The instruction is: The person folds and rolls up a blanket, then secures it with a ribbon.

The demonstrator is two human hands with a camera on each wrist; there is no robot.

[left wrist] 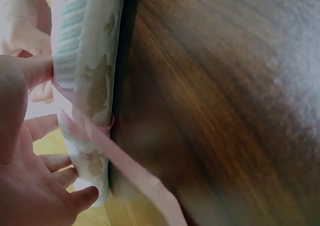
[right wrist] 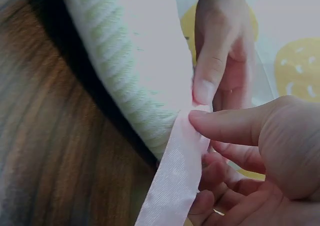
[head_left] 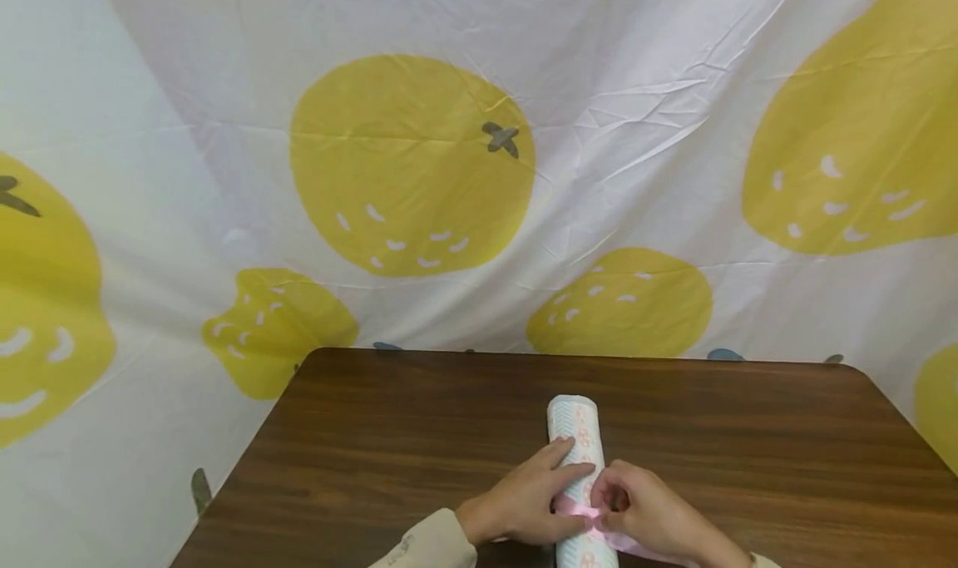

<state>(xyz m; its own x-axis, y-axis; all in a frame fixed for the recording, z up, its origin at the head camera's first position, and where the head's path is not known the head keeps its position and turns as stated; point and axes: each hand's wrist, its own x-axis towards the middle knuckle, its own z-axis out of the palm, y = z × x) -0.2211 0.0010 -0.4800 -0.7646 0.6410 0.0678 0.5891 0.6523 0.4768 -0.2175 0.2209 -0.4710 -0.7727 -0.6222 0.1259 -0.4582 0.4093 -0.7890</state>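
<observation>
A soft white roll point(head_left: 575, 418), patterned with pale blue-green chevrons and orange-pink figures, lies lengthwise near the front of the table. Around its middle goes a pink ribbon point(head_left: 575, 508), crossed over itself on top. My left hand point(head_left: 527, 497) rests on the roll's left side, fingers spread along it, the thumb pressing at the ribbon's crossing. From the right, my right hand point(head_left: 647, 510) pinches the ribbon there between thumb and curled fingers. One ribbon tail point(left wrist: 132, 168) trails off the roll in the left wrist view. Another stretch of ribbon point(right wrist: 172, 181) hangs below the right thumb.
The dark wood-grain table point(head_left: 404, 435) has rounded far corners. Behind it and at the sides hangs a white cloth point(head_left: 629, 135) printed with large yellow fruit.
</observation>
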